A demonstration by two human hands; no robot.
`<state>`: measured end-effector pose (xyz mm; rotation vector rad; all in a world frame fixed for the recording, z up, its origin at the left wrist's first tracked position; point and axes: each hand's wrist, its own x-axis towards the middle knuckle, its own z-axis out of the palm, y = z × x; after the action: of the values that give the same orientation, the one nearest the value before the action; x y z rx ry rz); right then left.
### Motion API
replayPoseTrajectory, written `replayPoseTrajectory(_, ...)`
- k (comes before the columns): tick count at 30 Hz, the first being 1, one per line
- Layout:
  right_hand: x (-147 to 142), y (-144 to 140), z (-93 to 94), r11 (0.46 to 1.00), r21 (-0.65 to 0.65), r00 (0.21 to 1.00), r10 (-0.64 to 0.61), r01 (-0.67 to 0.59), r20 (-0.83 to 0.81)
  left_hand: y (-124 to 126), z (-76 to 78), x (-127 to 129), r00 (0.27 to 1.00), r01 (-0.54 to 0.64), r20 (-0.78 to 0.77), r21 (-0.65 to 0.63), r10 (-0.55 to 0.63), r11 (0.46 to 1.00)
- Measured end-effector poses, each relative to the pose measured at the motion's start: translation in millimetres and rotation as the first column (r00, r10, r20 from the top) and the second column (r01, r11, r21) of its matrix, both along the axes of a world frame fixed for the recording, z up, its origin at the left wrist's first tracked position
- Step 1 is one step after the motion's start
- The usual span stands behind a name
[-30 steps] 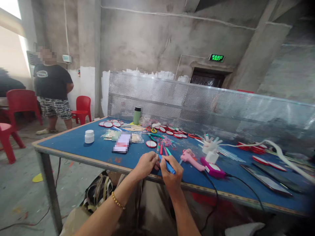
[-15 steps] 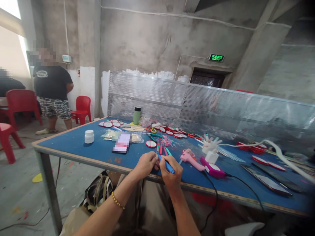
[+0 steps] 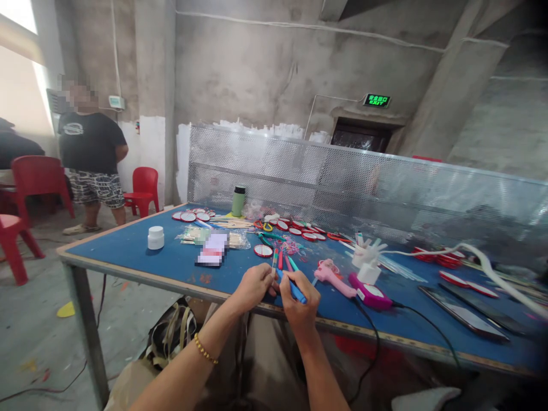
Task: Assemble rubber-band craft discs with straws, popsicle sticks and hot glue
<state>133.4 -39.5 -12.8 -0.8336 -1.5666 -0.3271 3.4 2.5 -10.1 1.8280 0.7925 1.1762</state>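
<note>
My right hand is closed around a blue marker pen, whose tip end points at my left hand. Pinched between the fingers of my left hand is a thin pale stick with coloured bands near its upper end. Both hands meet over the table's front edge, the fingertips almost touching. Just beyond them lie a red marker and a green marker. A round red-rimmed disc rests behind the stick.
On the blue table are a white jar, a phone, pliers and a green bottle. To the right lie a pink glue gun, a purple corded device and dark phones. One person stands at left.
My right hand and the blue marker have shifted slightly to the right. My left hand stays nearly in place with the stick.
</note>
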Motion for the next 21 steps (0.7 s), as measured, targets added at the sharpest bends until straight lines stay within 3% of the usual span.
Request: replayPoseTrajectory(21, -0.4, -1.1, -0.3, 0.999, -0.031, 1.0, -0.01, 0.01, 0.005, -1.1, 1.1, -1.1, 1.0, -0.01, -0.029, 0.016, 0.01, 1.0)
